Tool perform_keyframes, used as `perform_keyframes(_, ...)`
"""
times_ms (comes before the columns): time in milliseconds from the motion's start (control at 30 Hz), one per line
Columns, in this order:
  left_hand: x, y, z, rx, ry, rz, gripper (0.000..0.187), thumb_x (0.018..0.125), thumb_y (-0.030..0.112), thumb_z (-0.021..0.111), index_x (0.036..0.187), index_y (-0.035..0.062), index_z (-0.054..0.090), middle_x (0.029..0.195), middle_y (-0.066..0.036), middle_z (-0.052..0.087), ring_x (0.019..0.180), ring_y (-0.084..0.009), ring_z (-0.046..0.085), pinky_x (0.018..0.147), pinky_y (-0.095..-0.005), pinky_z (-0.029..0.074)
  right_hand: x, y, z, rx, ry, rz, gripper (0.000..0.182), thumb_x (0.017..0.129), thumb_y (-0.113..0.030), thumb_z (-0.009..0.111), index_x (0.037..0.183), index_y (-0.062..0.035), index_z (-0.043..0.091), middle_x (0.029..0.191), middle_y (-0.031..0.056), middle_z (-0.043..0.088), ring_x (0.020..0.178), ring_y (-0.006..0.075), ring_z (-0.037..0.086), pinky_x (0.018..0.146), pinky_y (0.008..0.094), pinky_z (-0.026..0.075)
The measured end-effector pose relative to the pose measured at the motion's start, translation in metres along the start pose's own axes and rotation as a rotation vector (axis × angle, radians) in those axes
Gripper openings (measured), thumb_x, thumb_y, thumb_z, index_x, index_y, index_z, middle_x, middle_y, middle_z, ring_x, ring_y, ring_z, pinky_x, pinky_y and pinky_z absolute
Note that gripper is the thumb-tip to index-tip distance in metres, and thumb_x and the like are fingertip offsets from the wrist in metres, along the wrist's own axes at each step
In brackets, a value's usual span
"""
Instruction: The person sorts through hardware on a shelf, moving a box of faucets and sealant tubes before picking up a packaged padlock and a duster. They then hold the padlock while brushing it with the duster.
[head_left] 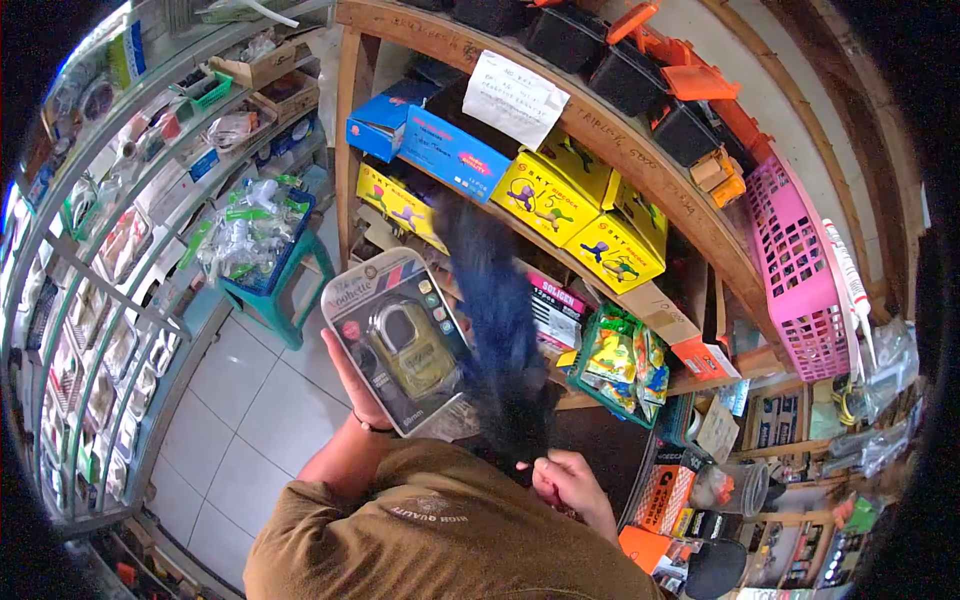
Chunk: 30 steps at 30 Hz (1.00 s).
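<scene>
1. One head-worn camera looks forward and steeply down through a wide, round-edged view.
2. The brown shirt (450,545) fills the near edge, with the left hand (358,380) and right hand (572,484) close by.
3. A wooden shelf (628,140) stands farther off, to the right; tiled floor (235,378) lies left.

Wooden shelves (600,115) — yellow boxes (615,250)

Left hand (358,385) holds a packaged padlock (412,350), right hand (570,482) a blurred duster (495,320). Pink basket (797,262) at the upper shelf's (650,172) right end.
</scene>
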<state>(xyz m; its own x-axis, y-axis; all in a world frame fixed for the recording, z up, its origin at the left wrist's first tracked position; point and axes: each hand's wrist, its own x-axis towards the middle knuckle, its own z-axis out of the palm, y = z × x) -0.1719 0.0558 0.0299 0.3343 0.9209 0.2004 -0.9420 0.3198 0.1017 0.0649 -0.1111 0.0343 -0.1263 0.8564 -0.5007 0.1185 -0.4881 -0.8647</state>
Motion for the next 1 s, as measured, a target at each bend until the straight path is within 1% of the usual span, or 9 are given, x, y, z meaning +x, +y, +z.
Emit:
perform_keyframes(100, 0.008, -0.012, -0.019, 0.364, 0.301, -0.082, 0.090, 0.077, 0.074, 0.033, 0.137, 0.0082, 0.027, 0.134, -0.016, 0.039, 0.115, -0.0365, 0.046, 0.097, -0.0496, 0.037, -0.010, -0.012, -0.004, -0.290, -0.098, -0.080, 0.032, 0.092, -0.021, 0.050, 0.066, -0.0020, 0.050, 0.055, -0.0001, 0.044, 0.050, 0.0071, 0.040, 0.047, 0.0260, 0.035)
perform_keyframes(200, 0.012, -0.009, -0.023, 0.186, 0.165, -0.156, 0.092, 0.076, 0.076, 0.031, 0.138, 0.0089, 0.026, 0.137, -0.015, 0.037, 0.116, -0.0362, 0.045, 0.097, -0.0505, 0.036, -0.022, -0.031, 0.003, -0.340, -0.059, 0.198, 0.030, 0.091, -0.020, 0.051, 0.067, -0.0022, 0.052, 0.055, -0.0017, 0.044, 0.051, 0.0064, 0.040, 0.047, 0.0253, 0.034)
perform_keyframes(267, 0.007, -0.011, -0.006, -0.087, 0.141, 0.023, 0.089, 0.076, 0.076, 0.032, 0.136, 0.0102, 0.031, 0.130, -0.015, 0.044, 0.115, -0.0357, 0.046, 0.096, -0.0525, 0.037, -0.018, -0.016, 0.000, -0.185, 0.080, -0.022, 0.028, 0.090, -0.021, 0.053, 0.070, -0.0016, 0.053, 0.054, -0.0019, 0.045, 0.049, 0.0061, 0.042, 0.046, 0.0268, 0.036)
perform_keyframes(400, 0.001, -0.007, 0.019, 0.025, 0.011, -0.157, 0.081, 0.080, 0.069, 0.036, 0.135, 0.0093, 0.032, 0.127, -0.015, 0.047, 0.113, -0.0360, 0.048, 0.092, -0.0523, 0.041, -0.030, -0.017, -0.008, -0.508, -0.076, -0.146, 0.033, 0.091, -0.022, 0.051, 0.063, -0.0030, 0.050, 0.053, -0.0029, 0.045, 0.048, 0.0045, 0.041, 0.044, 0.0235, 0.033)
perform_keyframes(533, -0.004, -0.013, -0.024, -0.143, 0.137, -0.044, 0.079, 0.080, 0.070, 0.036, 0.130, 0.0091, 0.038, 0.118, -0.012, 0.052, 0.101, -0.0239, 0.055, 0.088, -0.0409, 0.045, -0.028, -0.019, 0.002, -0.135, 0.132, 0.092, 0.030, 0.090, -0.021, 0.054, 0.067, -0.0021, 0.052, 0.052, -0.0004, 0.046, 0.051, 0.0052, 0.045, 0.047, 0.0248, 0.038)
perform_keyframes(700, -0.003, -0.006, 0.039, 0.252, 0.258, -0.216, 0.084, 0.080, 0.071, 0.035, 0.135, 0.0075, 0.032, 0.124, -0.013, 0.050, 0.106, -0.0284, 0.054, 0.087, -0.0441, 0.047, -0.033, -0.014, 0.005, -0.457, -0.048, -0.095, 0.038, 0.093, -0.019, 0.047, 0.058, -0.0042, 0.046, 0.049, -0.0016, 0.042, 0.042, 0.0042, 0.041, 0.044, 0.0219, 0.039)
perform_keyframes(800, -0.013, -0.011, -0.037, -0.263, 0.123, -0.014, 0.086, 0.077, 0.074, 0.035, 0.132, 0.0089, 0.037, 0.122, -0.012, 0.050, 0.105, -0.0303, 0.053, 0.087, -0.0460, 0.045, -0.031, -0.002, 0.010, -0.019, 0.188, 0.106, 0.032, 0.091, -0.018, 0.050, 0.063, -0.0022, 0.051, 0.049, -0.0035, 0.042, 0.042, 0.0038, 0.041, 0.044, 0.0220, 0.037)
perform_keyframes(867, -0.014, -0.011, -0.038, -0.281, -0.007, -0.048, 0.088, 0.076, 0.076, 0.035, 0.133, 0.0087, 0.035, 0.124, -0.013, 0.049, 0.108, -0.0308, 0.052, 0.087, -0.0460, 0.046, -0.032, -0.005, 0.009, -0.007, 0.135, -0.099, 0.032, 0.091, -0.018, 0.050, 0.063, -0.0018, 0.050, 0.049, -0.0031, 0.042, 0.043, 0.0044, 0.042, 0.041, 0.0220, 0.035)
perform_keyframes(1000, -0.007, -0.007, -0.001, 0.109, 0.003, -0.226, 0.086, 0.078, 0.072, 0.036, 0.136, 0.0079, 0.030, 0.125, -0.013, 0.048, 0.112, -0.0289, 0.050, 0.092, -0.0458, 0.043, -0.044, -0.012, 0.007, -0.512, -0.078, -0.019, 0.037, 0.093, -0.016, 0.046, 0.057, -0.0048, 0.044, 0.048, 0.0008, 0.044, 0.042, 0.0074, 0.042, 0.061, 0.0242, 0.048)
